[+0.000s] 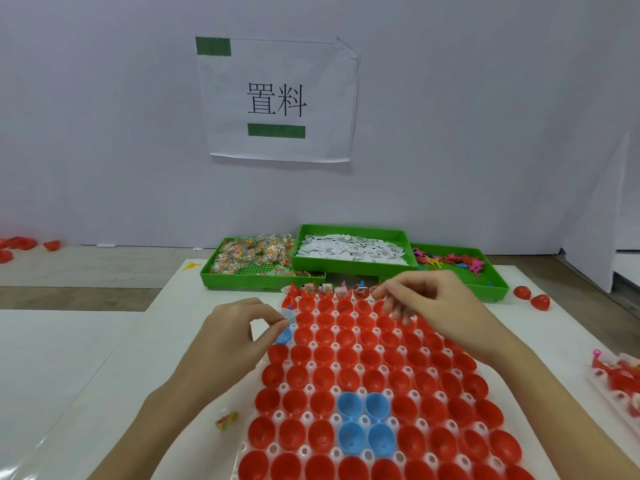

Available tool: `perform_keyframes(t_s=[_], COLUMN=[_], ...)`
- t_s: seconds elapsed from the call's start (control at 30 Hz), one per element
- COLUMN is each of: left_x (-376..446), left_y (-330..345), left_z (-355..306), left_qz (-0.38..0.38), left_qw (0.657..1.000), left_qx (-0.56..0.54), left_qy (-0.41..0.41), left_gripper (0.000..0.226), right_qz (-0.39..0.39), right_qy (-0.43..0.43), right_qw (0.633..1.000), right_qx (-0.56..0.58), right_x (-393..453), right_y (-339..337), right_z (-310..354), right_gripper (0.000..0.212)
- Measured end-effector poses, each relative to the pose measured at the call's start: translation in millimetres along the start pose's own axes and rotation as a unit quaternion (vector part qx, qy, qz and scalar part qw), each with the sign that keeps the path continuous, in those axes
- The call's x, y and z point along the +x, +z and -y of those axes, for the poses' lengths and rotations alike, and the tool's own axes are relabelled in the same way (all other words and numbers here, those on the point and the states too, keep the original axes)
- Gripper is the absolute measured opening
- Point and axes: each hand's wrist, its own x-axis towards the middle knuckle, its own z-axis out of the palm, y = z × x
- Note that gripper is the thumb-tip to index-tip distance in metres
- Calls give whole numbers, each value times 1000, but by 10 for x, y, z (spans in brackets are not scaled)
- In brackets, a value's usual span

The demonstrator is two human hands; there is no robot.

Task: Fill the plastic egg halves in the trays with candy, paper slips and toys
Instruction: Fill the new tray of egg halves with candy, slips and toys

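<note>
Nearest me the tray holds rows of empty red halves, four blue ones among them; a stray candy lies just left of it. My left hand pinches a small blue toy at the tray's left edge. My right hand hovers over the far row, fingertips pinched, on what I cannot tell. The fillings are light and slippery, so fingertip pinches suit. Beyond sit green bins of candy, slips and toys.
</note>
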Motion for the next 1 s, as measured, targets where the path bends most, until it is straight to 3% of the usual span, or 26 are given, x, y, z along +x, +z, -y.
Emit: perform_keyframes(t_s=[0.17,0.4,0.53,0.67,0.8,0.9,1.0], left_x=[11,145,580,1116,1418,1548,1596], left_y=[64,286,274,189,194,165,133], left_z=[84,222,305,426,568,579,538], left_qz=[-64,-114,-37,81,93,87,111], left_qw=[997,991,993,982,971,963,957], left_qx=[36,8,93,150,164,119,136], left_qy=[-21,-73,-59,-80,-146,-225,-229], left_gripper=[9,18,40,35,53,40,25], right_qz=[-49,-48,-62,-70,-72,-77,-81], right_qy=[19,26,24,28,29,28,30], right_qw=[998,995,994,994,994,994,994], right_qx=[44,83,86,84,79,74,62], right_x=[-183,-190,-193,-212,-223,-213,-204], right_y=[-100,-58,-90,-95,-102,-105,-99], right_z=[-181,-202,-198,-197,-202,-212,-233], right_gripper=[25,25,25,25,24,25,25])
